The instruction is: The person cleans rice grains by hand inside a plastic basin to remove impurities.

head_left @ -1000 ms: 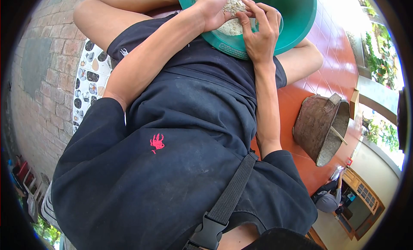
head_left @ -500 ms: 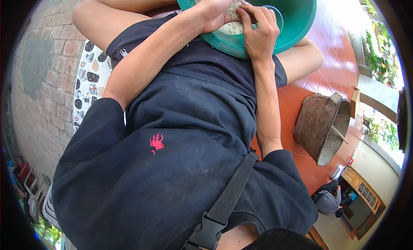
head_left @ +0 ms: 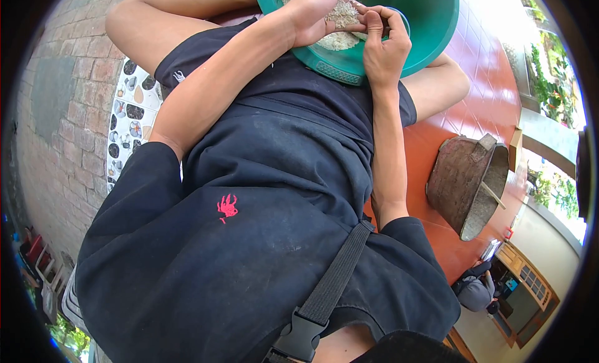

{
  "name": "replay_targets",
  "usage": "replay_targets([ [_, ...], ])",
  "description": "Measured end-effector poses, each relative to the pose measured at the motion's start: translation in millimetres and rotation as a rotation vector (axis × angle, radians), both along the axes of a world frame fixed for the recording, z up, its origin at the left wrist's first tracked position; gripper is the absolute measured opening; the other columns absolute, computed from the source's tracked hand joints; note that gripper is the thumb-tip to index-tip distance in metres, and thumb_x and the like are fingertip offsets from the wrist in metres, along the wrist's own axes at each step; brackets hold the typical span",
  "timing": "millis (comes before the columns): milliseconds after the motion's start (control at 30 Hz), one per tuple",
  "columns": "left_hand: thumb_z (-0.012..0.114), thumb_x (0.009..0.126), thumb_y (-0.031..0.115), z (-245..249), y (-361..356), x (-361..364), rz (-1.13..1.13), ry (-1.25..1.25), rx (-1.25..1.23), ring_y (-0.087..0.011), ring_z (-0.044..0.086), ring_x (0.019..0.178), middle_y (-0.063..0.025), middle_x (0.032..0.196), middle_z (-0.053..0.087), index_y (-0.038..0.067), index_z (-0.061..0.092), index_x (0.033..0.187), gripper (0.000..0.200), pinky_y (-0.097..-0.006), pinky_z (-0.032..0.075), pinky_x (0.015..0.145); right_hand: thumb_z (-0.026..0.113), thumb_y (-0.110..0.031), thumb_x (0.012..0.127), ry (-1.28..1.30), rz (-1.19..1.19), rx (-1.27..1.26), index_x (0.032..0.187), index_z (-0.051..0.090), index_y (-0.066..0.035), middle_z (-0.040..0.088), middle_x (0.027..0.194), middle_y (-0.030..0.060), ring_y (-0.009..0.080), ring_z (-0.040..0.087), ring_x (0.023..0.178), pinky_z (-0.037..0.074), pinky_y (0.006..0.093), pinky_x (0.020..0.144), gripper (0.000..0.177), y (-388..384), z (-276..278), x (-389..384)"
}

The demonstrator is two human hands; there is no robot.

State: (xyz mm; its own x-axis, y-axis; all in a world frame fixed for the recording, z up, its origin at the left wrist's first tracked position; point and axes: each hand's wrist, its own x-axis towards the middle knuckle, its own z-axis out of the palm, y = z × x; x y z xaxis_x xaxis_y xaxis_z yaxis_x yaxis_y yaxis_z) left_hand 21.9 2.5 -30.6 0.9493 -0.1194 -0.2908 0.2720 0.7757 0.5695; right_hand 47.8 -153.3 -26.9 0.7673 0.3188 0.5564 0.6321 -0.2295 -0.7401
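Note:
My left hand (head_left: 312,16) is held palm up over a green basin (head_left: 433,26), with a heap of rice (head_left: 342,13) lying on its fingers. Close to that heap, my right hand (head_left: 385,48) has its thumb raised and its fingers curled. Whether a grain sits between its fingertips is too small to make out. More rice (head_left: 337,41) lies below in the basin, partly covered by my hands. Behind my right hand shows the pale blue rim (head_left: 408,23) of a round thing inside the basin, mostly hidden.
The basin rests at my lap, between my bent legs. On the red tiled floor (head_left: 421,169) to the right stands a worn brown tub (head_left: 458,182) with a stick (head_left: 491,196) in it. Another person (head_left: 477,291) is farther back at lower right. Brick paving (head_left: 75,119) lies left.
My right hand has shifted slightly right, away from the rice on my left hand, and its thumb has lifted. More of that rice shows. My left hand stays in place.

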Motion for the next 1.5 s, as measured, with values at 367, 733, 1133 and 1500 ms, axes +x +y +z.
replay_targets([
  [367, 0.031, 0.112, 0.030, 13, 4, -4, -0.022, 0.048, 0.029, -0.0314, 0.073, 0.090, -0.0223, 0.098, 0.071, -0.009, 0.062, 0.110, 0.049, -0.0418, 0.062, 0.086, 0.059, -0.003, 0.095, 0.018, -0.379, 0.092, 0.098, 0.062, 0.002, 0.063, 0.092, 0.0095, 0.0177, 0.060, 0.084, 0.048, 0.0307, 0.075, 0.007, -10, 2, 0],
  [733, 0.035, 0.112, 0.029, 10, 2, -5, 0.083, 0.019, 0.018, -0.0200, 0.066, 0.081, -0.0100, 0.093, 0.067, 0.003, 0.061, 0.106, 0.038, -0.0344, 0.057, 0.076, 0.080, -0.012, 0.087, -0.391, 0.053, -0.212, 0.104, 0.075, -0.007, 0.068, 0.103, 0.0059, 0.0243, 0.063, 0.091, 0.052, 0.0365, 0.078, 0.018, 4, 1, -5],
  [1133, 0.043, 0.111, 0.029, 6, 1, -5, 0.034, 0.039, 0.057, -0.0171, 0.064, 0.087, -0.0080, 0.101, 0.065, 0.003, 0.058, 0.116, 0.031, -0.0322, 0.055, 0.074, 0.079, -0.009, 0.085, -0.311, 0.080, -0.248, 0.094, 0.073, -0.005, 0.067, 0.100, 0.0065, 0.0261, 0.062, 0.090, 0.052, 0.0377, 0.077, 0.011, 4, 1, -7],
  [1500, 0.039, 0.111, 0.029, -1, 2, 1, -0.002, 0.019, 0.029, -0.0230, 0.069, 0.090, -0.0132, 0.100, 0.070, -0.002, 0.064, 0.108, 0.041, -0.0344, 0.059, 0.083, 0.068, -0.008, 0.096, -0.189, -0.006, -0.151, 0.093, 0.066, 0.000, 0.061, 0.090, 0.0119, 0.0273, 0.059, 0.084, 0.050, 0.0391, 0.074, 0.009, 1, 2, -5],
])
